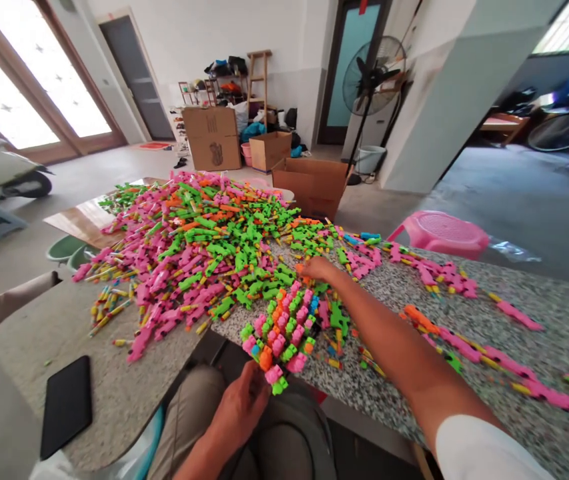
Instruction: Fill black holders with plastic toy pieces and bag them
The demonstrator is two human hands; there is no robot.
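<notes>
My left hand [244, 403] is closed at the lower end of a bundle of small plastic toy pieces [284, 327], held above my lap. The bundle's knobbly ends face up in pink, green, orange and blue rows. My right hand [321, 268] reaches over the stone tabletop to the near right edge of the pile. Its fingers are bent together at a small orange piece [300, 268], and the fingertips are partly hidden. The big pile of toy pieces [204, 247] is mostly pink and green, many with yellow stick-like ends.
More pink pieces [447, 277] lie scattered along the right of the stone table [529, 293]. A black phone [67, 405] rests at the left. Beyond the table stand an open cardboard box [311, 190], a pink stool [444, 230] and a standing fan [371, 80].
</notes>
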